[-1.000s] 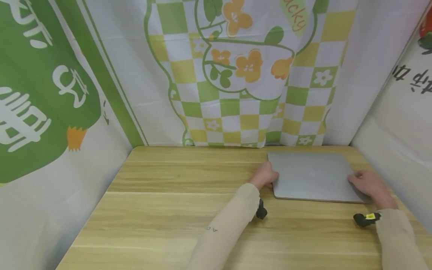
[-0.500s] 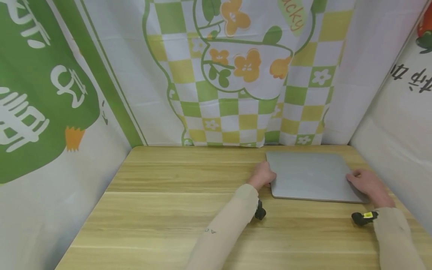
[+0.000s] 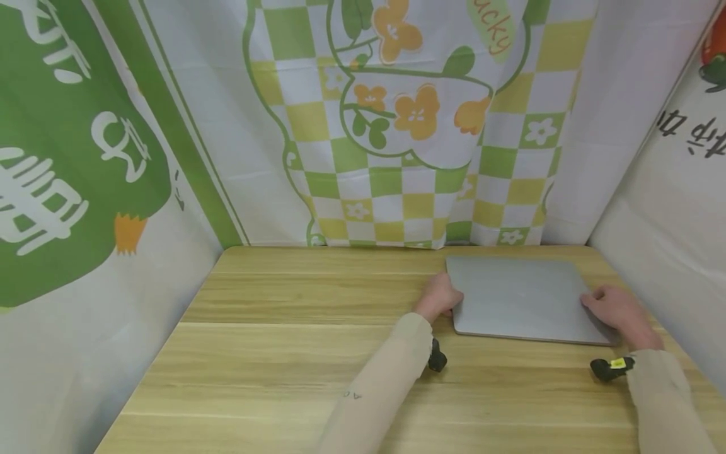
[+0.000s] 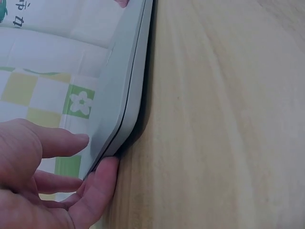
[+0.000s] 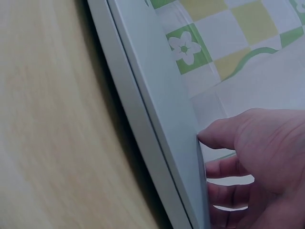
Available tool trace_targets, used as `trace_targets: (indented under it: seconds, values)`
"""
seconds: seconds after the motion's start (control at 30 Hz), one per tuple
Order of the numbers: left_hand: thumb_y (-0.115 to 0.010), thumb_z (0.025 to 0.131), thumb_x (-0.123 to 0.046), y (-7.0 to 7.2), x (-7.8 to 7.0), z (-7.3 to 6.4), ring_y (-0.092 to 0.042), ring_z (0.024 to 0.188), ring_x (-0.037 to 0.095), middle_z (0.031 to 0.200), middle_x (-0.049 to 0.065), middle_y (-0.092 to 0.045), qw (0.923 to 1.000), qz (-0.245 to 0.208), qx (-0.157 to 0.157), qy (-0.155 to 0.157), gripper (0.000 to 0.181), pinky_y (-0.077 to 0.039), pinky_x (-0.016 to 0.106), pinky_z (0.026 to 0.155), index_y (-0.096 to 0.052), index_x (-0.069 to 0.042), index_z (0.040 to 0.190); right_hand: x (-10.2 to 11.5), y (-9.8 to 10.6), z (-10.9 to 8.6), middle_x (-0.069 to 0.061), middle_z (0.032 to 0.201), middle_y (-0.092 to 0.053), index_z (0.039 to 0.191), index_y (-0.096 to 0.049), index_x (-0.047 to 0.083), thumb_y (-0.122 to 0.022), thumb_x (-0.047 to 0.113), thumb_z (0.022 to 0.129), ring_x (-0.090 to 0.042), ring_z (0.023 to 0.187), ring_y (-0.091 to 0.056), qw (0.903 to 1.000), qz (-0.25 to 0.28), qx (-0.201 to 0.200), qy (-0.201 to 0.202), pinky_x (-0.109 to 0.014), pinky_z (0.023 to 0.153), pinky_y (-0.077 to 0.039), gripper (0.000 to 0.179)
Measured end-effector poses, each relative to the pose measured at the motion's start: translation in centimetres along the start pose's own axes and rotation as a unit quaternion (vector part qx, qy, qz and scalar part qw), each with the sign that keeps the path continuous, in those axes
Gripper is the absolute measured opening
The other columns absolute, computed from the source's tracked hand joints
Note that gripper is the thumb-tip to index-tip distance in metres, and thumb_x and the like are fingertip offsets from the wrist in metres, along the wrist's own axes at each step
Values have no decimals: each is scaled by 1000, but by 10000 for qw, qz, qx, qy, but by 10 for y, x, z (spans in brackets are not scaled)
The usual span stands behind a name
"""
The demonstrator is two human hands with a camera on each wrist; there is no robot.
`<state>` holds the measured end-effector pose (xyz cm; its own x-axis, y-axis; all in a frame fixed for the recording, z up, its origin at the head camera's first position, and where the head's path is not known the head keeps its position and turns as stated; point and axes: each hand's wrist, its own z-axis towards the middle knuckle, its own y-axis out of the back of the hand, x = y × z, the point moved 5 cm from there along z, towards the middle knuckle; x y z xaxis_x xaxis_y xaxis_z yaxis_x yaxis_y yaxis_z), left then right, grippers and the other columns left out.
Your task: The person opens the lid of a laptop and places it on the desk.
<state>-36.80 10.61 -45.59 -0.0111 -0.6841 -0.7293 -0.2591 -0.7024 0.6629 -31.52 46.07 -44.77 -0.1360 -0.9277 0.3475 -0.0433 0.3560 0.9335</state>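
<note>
A closed grey laptop (image 3: 522, 296) lies at the back right of the wooden table, its lid facing up. My left hand (image 3: 439, 295) grips its left edge. In the left wrist view, the thumb of that hand (image 4: 43, 176) is over the lid side and the curled fingers reach the laptop's side and underside near the front corner. At the opposite edge, my right hand (image 3: 618, 312) holds the laptop with the thumb on top. The right wrist view shows the right hand's fingers (image 5: 228, 168) at the side, their tips hidden behind the laptop. A narrow dark gap or shadow runs under the front edge.
The wooden table (image 3: 272, 366) extends left and toward me. A patterned cloth (image 3: 391, 208) hangs behind it, with printed cloth on the left (image 3: 62, 157) and right (image 3: 675, 208) sides. Small black cameras (image 3: 609, 369) sit at my wrists.
The laptop has shifted slightly left in the head view, and both hands have gone with it. Its front right corner appears a little nearer to me. The grip looks the same.
</note>
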Motion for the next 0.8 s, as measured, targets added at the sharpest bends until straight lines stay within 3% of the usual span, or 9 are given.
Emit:
trace_targets:
  seconds: [0.17,0.27,0.57,0.8]
  values:
    - [-63,87,-5,1,3,-1,-62,49,19,87,16,-65,9999,-86,64,-3,30,-55,25,44,-60,8,114,1,-2,-1,-17,81,-59,97,-59,-11,-46,34,99,-26,72,-53,10000,16,0,-25,-27,54,-40,47]
    - [-63,86,-3,1,4,-1,-64,50,19,86,15,-64,9999,-83,43,-41,28,-56,26,45,-60,7,113,3,-1,-2,-16,80,-58,96,-58,-10,-45,34,99,-25,72,-53,10000,30,36,-80,-27,54,-39,46]
    - [-67,86,-5,4,12,-4,-63,51,19,106,20,-65,9981,-591,157,41,40,-56,26,46,-55,8,123,9,-5,-5,-5,69,-48,77,-52,4,-43,32,100,-20,66,-47,9995,146,257,-75,-29,53,-36,37]
    - [-69,87,-4,8,17,-6,-64,61,20,92,12,-63,9949,-982,239,16,34,-58,27,50,-60,3,119,11,-7,-4,-3,68,-47,77,-50,6,-43,34,99,-19,65,-47,9980,340,516,-107,-29,53,-37,37]
